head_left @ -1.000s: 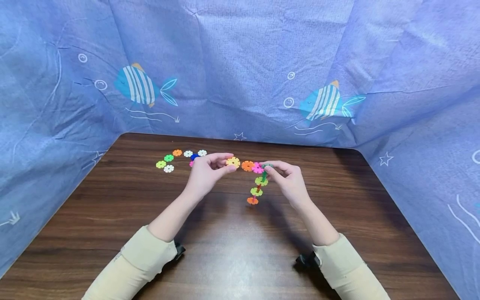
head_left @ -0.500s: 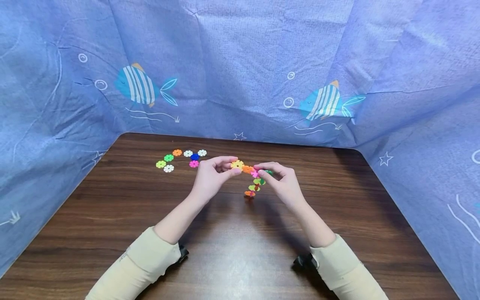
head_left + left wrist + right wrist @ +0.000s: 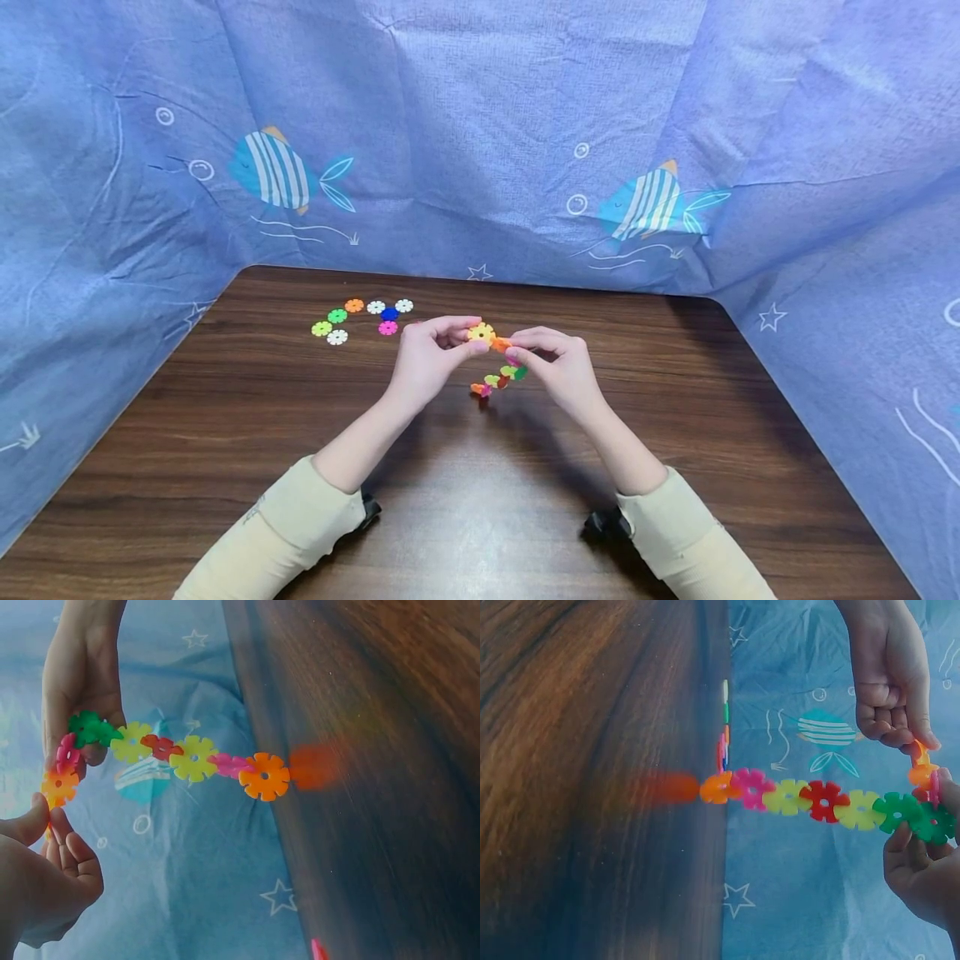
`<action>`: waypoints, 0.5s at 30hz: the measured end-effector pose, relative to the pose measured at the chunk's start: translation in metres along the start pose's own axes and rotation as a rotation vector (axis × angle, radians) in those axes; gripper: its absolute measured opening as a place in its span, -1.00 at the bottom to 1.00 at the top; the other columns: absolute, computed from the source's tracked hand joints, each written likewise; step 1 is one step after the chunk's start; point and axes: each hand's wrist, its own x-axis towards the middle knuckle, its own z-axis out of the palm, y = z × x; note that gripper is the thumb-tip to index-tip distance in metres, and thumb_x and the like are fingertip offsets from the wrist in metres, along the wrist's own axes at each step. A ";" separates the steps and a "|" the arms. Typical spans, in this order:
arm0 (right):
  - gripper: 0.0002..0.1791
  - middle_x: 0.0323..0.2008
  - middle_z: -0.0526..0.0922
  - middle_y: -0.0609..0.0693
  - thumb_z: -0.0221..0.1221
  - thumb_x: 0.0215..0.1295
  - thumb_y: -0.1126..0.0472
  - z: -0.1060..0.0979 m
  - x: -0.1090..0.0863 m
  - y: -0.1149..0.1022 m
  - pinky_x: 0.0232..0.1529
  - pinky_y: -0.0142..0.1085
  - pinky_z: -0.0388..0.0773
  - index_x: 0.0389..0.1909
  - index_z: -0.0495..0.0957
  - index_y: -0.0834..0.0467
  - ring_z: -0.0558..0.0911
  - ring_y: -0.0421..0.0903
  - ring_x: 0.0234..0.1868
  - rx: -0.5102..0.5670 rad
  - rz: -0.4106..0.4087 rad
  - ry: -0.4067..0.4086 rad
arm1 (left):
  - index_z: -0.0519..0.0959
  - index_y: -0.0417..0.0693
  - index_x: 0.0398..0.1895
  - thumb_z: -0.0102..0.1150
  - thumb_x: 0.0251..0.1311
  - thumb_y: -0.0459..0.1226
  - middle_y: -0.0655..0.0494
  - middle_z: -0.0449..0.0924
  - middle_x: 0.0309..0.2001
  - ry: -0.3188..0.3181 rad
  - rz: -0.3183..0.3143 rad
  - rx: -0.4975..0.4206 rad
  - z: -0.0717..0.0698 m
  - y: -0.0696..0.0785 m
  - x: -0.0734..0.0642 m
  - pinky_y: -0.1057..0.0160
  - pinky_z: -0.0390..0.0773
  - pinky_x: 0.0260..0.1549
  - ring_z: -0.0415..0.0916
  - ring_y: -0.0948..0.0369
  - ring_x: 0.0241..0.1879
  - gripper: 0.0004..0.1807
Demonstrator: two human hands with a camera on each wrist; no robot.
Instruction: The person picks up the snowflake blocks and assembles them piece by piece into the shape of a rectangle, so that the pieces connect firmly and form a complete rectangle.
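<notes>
Two hands, both pinching. With my left hand [image 3: 429, 362] I hold a yellow-orange disc [image 3: 482, 328] between thumb and fingertips. My right hand [image 3: 564, 372] grips the chain of flower-shaped discs [image 3: 184, 763] at its pink and green pieces, thumb against fingers. Between my hands, an orange disc [image 3: 501, 343] meets the yellow-orange one; I cannot tell whether their slots are engaged.

Below my right hand the chain hangs over the table [image 3: 480, 508]. Order downward from the green discs [image 3: 889, 808]: lime, red [image 3: 817, 793], lime, pink [image 3: 746, 781], orange end disc [image 3: 717, 780]. Contact of that last disc with the tabletop: cannot tell. Its orange reflection [image 3: 319, 766] shows in the wood.

Farther out, beyond my left hand, loose discs [image 3: 389, 314] lie on the table: orange, green, lime, white, blue, pink. Behind stands a blue cloth [image 3: 480, 125] printed with striped fish [image 3: 277, 171].
</notes>
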 end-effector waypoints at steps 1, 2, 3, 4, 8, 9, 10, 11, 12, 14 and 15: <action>-0.88 -0.26 0.69 0.20 0.27 0.13 0.39 0.000 0.000 -0.001 -0.35 -0.39 0.61 -0.31 0.68 0.36 0.63 -0.31 -0.28 -0.006 -0.007 0.005 | 0.70 -0.05 -0.15 0.44 -0.06 -0.16 0.08 0.70 -0.43 0.001 0.006 -0.003 0.000 0.001 0.000 0.38 0.47 -0.55 0.49 0.20 -0.50 -0.64; -0.89 -0.27 0.69 0.20 0.27 0.13 0.40 0.000 0.000 -0.001 -0.35 -0.39 0.61 -0.33 0.68 0.36 0.63 -0.31 -0.28 -0.009 -0.015 0.012 | 0.70 -0.05 -0.15 0.44 -0.07 -0.16 0.08 0.70 -0.44 0.001 0.012 -0.002 0.001 0.001 -0.001 0.38 0.46 -0.56 0.48 0.20 -0.51 -0.64; -0.90 -0.28 0.69 0.20 0.28 0.13 0.40 0.000 0.000 -0.002 -0.34 -0.40 0.61 -0.34 0.68 0.36 0.63 -0.30 -0.27 -0.017 -0.022 0.018 | 0.70 -0.05 -0.16 0.45 -0.07 -0.17 0.08 0.70 -0.44 0.001 0.017 -0.005 0.001 0.002 -0.002 0.38 0.45 -0.57 0.48 0.21 -0.52 -0.65; -0.90 -0.28 0.69 0.20 0.28 0.12 0.41 0.000 0.000 -0.003 -0.32 -0.42 0.60 -0.34 0.68 0.36 0.63 -0.30 -0.25 -0.027 -0.034 0.024 | 0.70 -0.06 -0.17 0.45 -0.08 -0.19 0.07 0.70 -0.45 0.001 0.022 -0.008 0.002 0.002 -0.003 0.39 0.45 -0.57 0.48 0.21 -0.52 -0.65; -0.91 -0.29 0.69 0.19 0.28 0.12 0.41 0.001 -0.002 -0.006 -0.24 -0.37 0.60 -0.35 0.68 0.36 0.63 -0.26 -0.21 -0.044 -0.060 0.044 | 0.70 -0.10 -0.17 0.46 -0.09 -0.22 0.05 0.70 -0.44 0.014 0.024 -0.016 0.004 0.003 -0.006 0.39 0.47 -0.57 0.50 0.23 -0.52 -0.66; -0.90 -0.29 0.70 0.19 0.28 0.12 0.40 0.001 -0.003 -0.007 -0.21 -0.38 0.60 -0.35 0.68 0.36 0.63 -0.26 -0.20 -0.048 -0.061 0.046 | 0.70 -0.10 -0.18 0.46 -0.09 -0.22 0.05 0.70 -0.44 0.020 0.018 -0.021 0.005 0.003 -0.006 0.39 0.47 -0.57 0.50 0.23 -0.52 -0.66; -0.90 -0.29 0.70 0.19 0.28 0.12 0.40 0.002 -0.003 -0.008 -0.20 -0.39 0.59 -0.35 0.68 0.36 0.64 -0.25 -0.18 -0.047 -0.059 0.049 | 0.70 -0.08 -0.18 0.46 -0.09 -0.22 0.05 0.70 -0.44 0.025 0.008 -0.028 0.005 0.003 -0.007 0.40 0.47 -0.56 0.50 0.23 -0.51 -0.66; -0.90 -0.29 0.70 0.20 0.28 0.12 0.40 0.002 -0.004 -0.008 -0.18 -0.41 0.58 -0.35 0.68 0.36 0.64 -0.24 -0.18 -0.047 -0.054 0.053 | 0.70 -0.07 -0.17 0.46 -0.10 -0.21 0.05 0.71 -0.43 0.030 -0.004 -0.036 0.006 0.003 -0.007 0.40 0.47 -0.56 0.51 0.23 -0.50 -0.66; -0.90 -0.28 0.70 0.20 0.28 0.12 0.39 0.002 -0.004 -0.008 -0.17 -0.42 0.57 -0.35 0.69 0.36 0.64 -0.23 -0.17 -0.047 -0.050 0.057 | 0.70 -0.06 -0.17 0.47 -0.10 -0.21 0.05 0.71 -0.42 0.033 -0.019 -0.049 0.006 0.003 -0.008 0.40 0.48 -0.55 0.52 0.23 -0.49 -0.65; -0.90 -0.28 0.70 0.20 0.28 0.12 0.39 0.003 -0.004 -0.009 -0.16 -0.46 0.56 -0.35 0.69 0.36 0.64 -0.19 -0.16 -0.047 -0.047 0.067 | 0.70 -0.03 -0.16 0.47 -0.12 -0.20 0.04 0.71 -0.39 0.041 -0.052 -0.077 0.007 0.003 -0.009 0.42 0.49 -0.53 0.53 0.23 -0.47 -0.64; -0.90 -0.28 0.70 0.20 0.28 0.12 0.39 0.003 -0.004 -0.009 -0.17 -0.47 0.56 -0.35 0.69 0.36 0.65 -0.17 -0.15 -0.044 -0.047 0.073 | 0.70 -0.03 -0.16 0.47 -0.12 -0.20 0.02 0.71 -0.38 0.045 -0.066 -0.095 0.008 0.003 -0.009 0.42 0.50 -0.51 0.53 0.24 -0.45 -0.63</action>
